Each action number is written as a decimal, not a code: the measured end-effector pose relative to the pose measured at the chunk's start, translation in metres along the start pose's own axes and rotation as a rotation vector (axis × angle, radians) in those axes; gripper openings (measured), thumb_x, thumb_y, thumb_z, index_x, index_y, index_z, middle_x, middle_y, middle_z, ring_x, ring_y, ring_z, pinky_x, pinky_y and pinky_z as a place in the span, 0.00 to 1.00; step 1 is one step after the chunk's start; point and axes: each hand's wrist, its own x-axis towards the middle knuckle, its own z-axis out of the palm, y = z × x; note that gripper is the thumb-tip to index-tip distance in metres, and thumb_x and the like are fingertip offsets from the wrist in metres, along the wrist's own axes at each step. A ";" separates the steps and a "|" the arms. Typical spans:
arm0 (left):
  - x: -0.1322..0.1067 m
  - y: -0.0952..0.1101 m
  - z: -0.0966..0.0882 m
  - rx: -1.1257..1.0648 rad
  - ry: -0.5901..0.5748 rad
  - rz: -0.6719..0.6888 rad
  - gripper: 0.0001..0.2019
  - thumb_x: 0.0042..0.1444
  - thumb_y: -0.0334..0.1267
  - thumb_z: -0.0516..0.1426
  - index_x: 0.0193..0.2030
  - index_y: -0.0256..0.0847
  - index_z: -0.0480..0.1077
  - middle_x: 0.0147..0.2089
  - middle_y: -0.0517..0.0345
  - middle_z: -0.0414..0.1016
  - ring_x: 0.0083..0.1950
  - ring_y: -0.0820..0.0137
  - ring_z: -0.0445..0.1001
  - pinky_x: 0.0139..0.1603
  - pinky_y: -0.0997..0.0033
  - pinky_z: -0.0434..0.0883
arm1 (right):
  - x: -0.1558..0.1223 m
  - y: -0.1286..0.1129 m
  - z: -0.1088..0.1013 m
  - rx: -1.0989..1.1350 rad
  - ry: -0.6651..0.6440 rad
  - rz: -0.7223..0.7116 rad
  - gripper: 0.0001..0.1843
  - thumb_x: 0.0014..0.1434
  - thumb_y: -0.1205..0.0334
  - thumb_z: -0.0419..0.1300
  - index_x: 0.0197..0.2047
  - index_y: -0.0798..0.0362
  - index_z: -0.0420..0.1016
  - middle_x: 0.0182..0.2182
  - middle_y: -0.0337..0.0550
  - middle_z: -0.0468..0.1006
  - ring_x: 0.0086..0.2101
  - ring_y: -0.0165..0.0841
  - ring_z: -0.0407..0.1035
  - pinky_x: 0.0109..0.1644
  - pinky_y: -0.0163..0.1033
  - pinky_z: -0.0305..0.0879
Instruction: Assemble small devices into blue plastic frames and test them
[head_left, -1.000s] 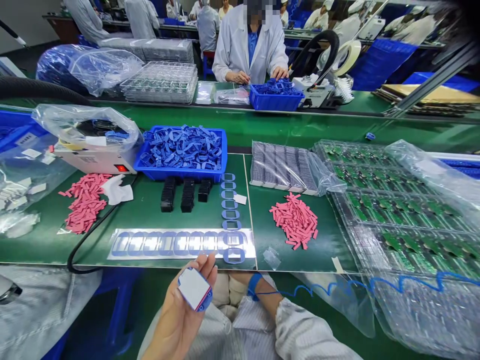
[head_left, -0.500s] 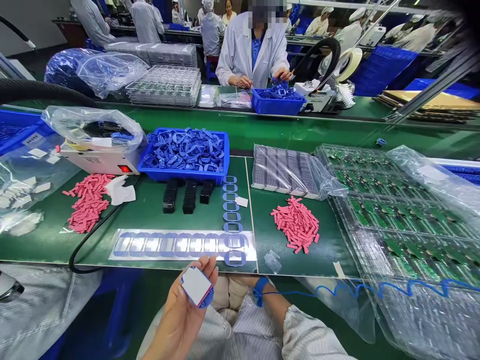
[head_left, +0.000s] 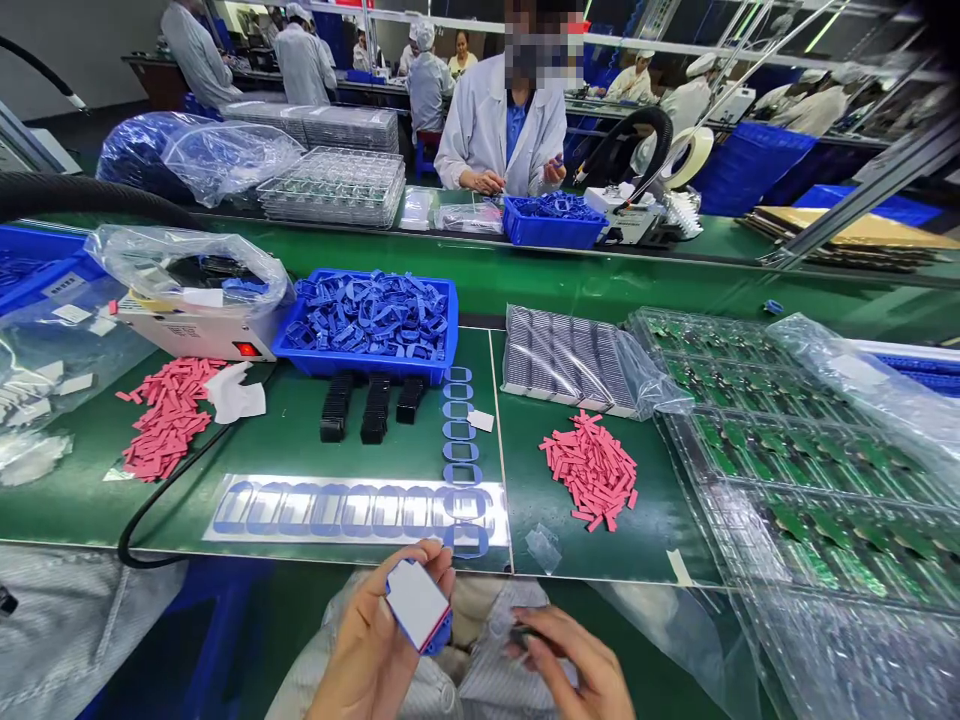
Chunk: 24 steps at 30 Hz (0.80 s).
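Observation:
My left hand (head_left: 375, 640) is closed round a small blue-framed part with a white face (head_left: 417, 604), held over my lap below the table's front edge. My right hand (head_left: 574, 665) is beside it at the lower middle, fingers pinched on a small dark piece (head_left: 520, 634) that I cannot make out. On the table in front lie a row of blue frames on a clear strip (head_left: 352, 510), a column of blue frames (head_left: 459, 420) and black parts (head_left: 373, 408) in short rows.
A blue bin of blue frames (head_left: 371, 318) stands at the middle back, pink strips lie in piles at left (head_left: 165, 415) and right (head_left: 592, 465). Clear trays of green boards (head_left: 787, 450) fill the right. A person in a white coat (head_left: 502, 130) works across the belt.
My right hand has come up from my lap into view beside the left hand, pinching a small dark piece. The left hand with the blue-framed part shifted slightly right.

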 end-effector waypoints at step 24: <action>0.003 -0.012 0.036 0.059 -0.267 -0.051 0.16 0.43 0.47 0.67 0.39 0.45 0.79 0.58 0.55 0.74 0.54 0.64 0.74 0.47 0.78 0.70 | 0.098 -0.081 -0.055 -0.460 0.110 -0.520 0.29 0.59 0.74 0.57 0.63 0.59 0.58 0.53 0.51 0.72 0.47 0.37 0.73 0.51 0.36 0.73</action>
